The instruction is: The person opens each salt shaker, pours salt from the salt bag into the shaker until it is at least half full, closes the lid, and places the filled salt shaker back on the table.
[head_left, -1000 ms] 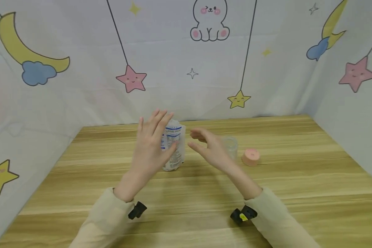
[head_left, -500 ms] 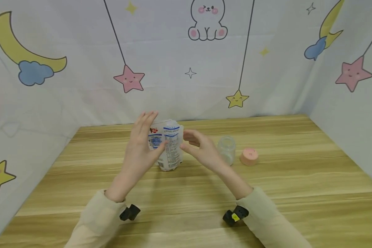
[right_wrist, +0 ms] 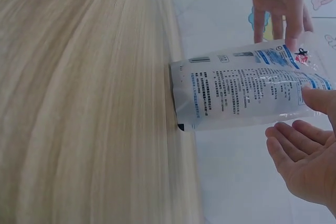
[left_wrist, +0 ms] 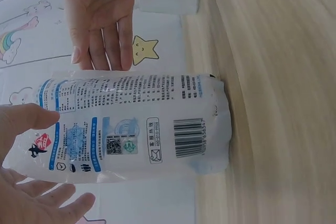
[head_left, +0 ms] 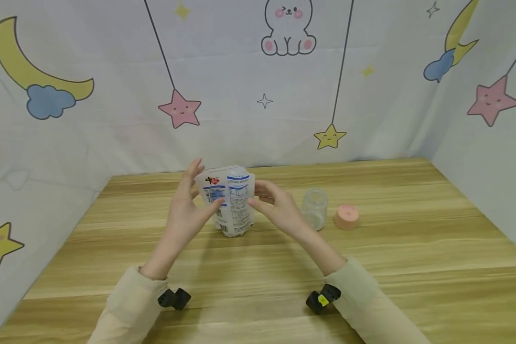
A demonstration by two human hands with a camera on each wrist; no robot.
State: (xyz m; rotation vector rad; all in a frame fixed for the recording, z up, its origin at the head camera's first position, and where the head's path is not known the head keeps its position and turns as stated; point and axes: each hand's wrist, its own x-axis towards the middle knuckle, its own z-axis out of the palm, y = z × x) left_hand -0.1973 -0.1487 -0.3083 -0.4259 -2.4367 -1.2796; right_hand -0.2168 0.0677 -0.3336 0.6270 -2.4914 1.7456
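A white printed bag stands upright on the table, between the two hands. The left hand is at its left side, thumb in front of the print and fingers spread around the far side. Alongside the opposite edge is the right hand, with its thumb at the front edge and its fingers partly hidden behind. In the left wrist view, the bag shows a barcode, and the left fingers lie apart from it. The right wrist view shows relaxed right fingers beside the bag; firm contact cannot be told.
A clear glass jar without a lid stands right of the right hand, and a pink round lid-like piece sits beside it. The wooden table ends at a white cloth backdrop with cartoon prints.
The left hand has moved left and lower, uncovering more of the bag's front. The right hand has come left to the bag's edge, uncovering the jar. The bag stands in about the same place.
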